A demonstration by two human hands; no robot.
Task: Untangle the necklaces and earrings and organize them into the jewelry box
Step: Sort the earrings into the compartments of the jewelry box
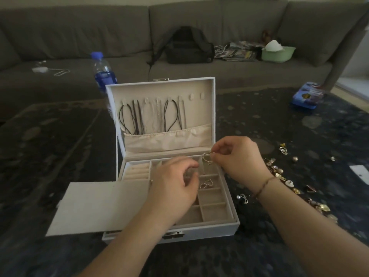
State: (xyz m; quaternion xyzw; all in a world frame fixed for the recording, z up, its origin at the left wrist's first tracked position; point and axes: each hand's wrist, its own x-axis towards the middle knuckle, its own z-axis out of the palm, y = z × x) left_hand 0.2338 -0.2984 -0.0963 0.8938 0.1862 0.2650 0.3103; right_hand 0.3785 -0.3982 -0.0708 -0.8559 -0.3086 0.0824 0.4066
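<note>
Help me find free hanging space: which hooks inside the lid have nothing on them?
The two rightmost hooks in the lid of the jewelry box are bare; each hook to their left carries a cord or chain running down into the pocket.

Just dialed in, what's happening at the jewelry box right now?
A person is sorting jewelry into an open white jewelry box on a dark table. The right hand pinches a small gold earring over the top-right compartment. The left hand hovers over the tray with curled fingers, apparently holding nothing. Several necklaces already hang in the lid, and a pile of loose earrings waits to the right.
</note>
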